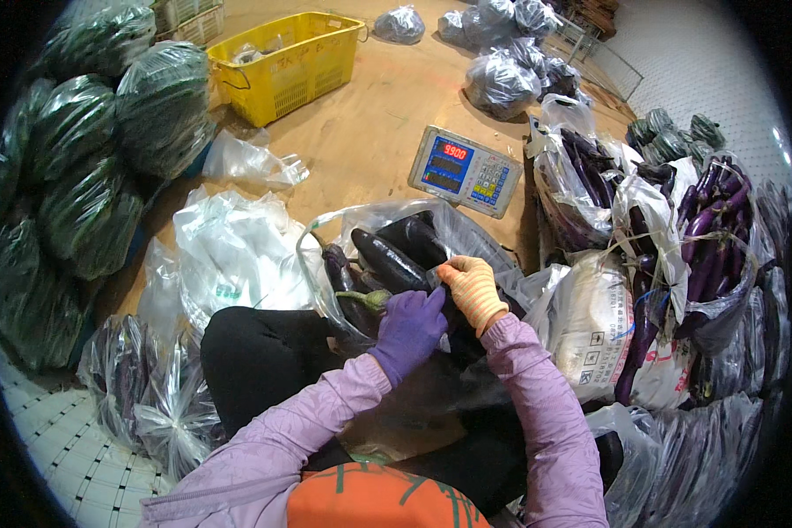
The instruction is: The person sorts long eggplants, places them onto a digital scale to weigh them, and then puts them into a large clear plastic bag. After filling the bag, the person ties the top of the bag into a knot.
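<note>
Dark eggplants [389,259] lie in a large clear plastic bag [350,214] between the person's knees, its mouth spread wide. My left hand [410,329], in a purple glove, is over the near side of the bag, beside a green eggplant stem [371,300]. My right hand [473,290], in an orange-and-white striped glove, pinches something small at the bag's near-right part, its fingertips close to those of my left hand. What lies between the fingertips is too small to tell; it may be plastic film. A digital scale display [465,171] stands beyond the bag, its red digits lit.
Bagged green vegetables [162,109] are piled at the left, near a yellow plastic crate [287,63]. White plastic bags [234,247] lie left of the eggplants. Open bags of long purple eggplants [716,224] and a printed white sack [591,320] stand at the right. Filled bags [501,82] sit further back.
</note>
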{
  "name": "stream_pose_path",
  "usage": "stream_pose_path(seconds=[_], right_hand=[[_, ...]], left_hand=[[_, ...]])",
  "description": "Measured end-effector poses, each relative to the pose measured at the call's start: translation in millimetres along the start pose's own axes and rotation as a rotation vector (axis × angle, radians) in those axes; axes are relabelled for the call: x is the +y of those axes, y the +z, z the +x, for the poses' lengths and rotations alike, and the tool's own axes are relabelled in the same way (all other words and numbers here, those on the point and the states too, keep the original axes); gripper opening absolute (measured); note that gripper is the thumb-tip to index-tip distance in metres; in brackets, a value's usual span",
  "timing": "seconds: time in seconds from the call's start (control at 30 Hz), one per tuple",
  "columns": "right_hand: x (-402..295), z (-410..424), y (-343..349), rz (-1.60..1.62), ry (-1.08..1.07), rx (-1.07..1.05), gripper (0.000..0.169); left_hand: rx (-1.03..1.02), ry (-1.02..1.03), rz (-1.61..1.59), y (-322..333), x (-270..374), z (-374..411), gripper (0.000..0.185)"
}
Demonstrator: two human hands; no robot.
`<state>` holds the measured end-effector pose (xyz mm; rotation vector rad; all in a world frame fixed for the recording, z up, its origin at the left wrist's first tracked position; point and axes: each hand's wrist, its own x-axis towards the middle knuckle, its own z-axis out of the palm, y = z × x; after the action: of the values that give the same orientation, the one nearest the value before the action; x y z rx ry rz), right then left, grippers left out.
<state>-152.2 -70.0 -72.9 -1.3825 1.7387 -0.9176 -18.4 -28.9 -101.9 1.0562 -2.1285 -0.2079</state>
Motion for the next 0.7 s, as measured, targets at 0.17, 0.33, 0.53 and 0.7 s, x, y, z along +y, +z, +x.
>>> stream_pose_path(seconds=[0.17, 0.33, 0.53, 0.7], right_hand=[[-16, -12, -4, 0.293, 0.173, -0.06, 0.019], [-26, -16, -14, 0.546, 0.351, -0.203, 0.022], [-37, -19, -28, 0.452, 0.191, -0.376, 0.016], [-22, 9, -27, 0.166, 0.173, -0.279, 0.017]], left_hand=[[-0.035, 0.24, 0.15, -22, 4, 2, 0.016], [-0.019, 0.159, -0.503, -19, 4, -2, 0.009], [-0.304, -0.442, -1.267, -61, 21, 33, 0.036], [-0.406, -0.711, -1.19, -42, 4, 13, 0.038]])
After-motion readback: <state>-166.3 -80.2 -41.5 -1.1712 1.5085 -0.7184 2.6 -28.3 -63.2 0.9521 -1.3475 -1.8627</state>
